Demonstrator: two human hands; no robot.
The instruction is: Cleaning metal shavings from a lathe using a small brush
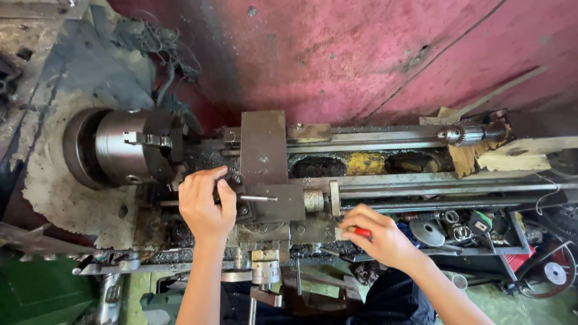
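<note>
1. While the left hand (206,204) curls shut around the tool post (236,198) at nine o'clock of the carriage (265,156), a thin handle (259,198) sticks out toward three o'clock.
2. The right hand (376,236) pinches a red tool (361,232) at four o'clock of the carriage.
3. The chuck (135,153) sits at eleven o'clock of the left hand.
4. A drill chuck (457,134) lies at one o'clock of the right hand; a parts tray (463,225) at three o'clock.

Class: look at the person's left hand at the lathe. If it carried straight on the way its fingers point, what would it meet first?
The left hand points up and slightly right, already gripping the dark tool post area. Going straight on, it would probably meet the grey cross slide first, though depth is hard to judge from above. The chuck lies off to the left.
</note>
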